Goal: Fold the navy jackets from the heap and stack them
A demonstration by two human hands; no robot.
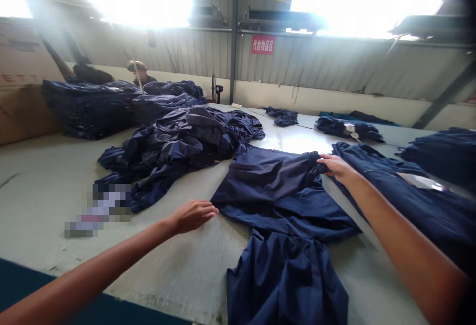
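Note:
A dark navy garment of thin, wrinkled cloth lies spread on the pale table, its lower part hanging toward me over the near edge. I cannot tell which kind of garment it is. At its left edge, my left hand has its fingers closed on the cloth. Higher up on the opposite side, my right hand pinches the garment's upper right corner. A loose heap of similar navy garments adjoins the far left side of the spread one.
Folded navy stacks lie right of my right forearm, with a white paper on one. Bundled garments and a cardboard box stand at the left. Beyond them is another person. A fan stands near the wall.

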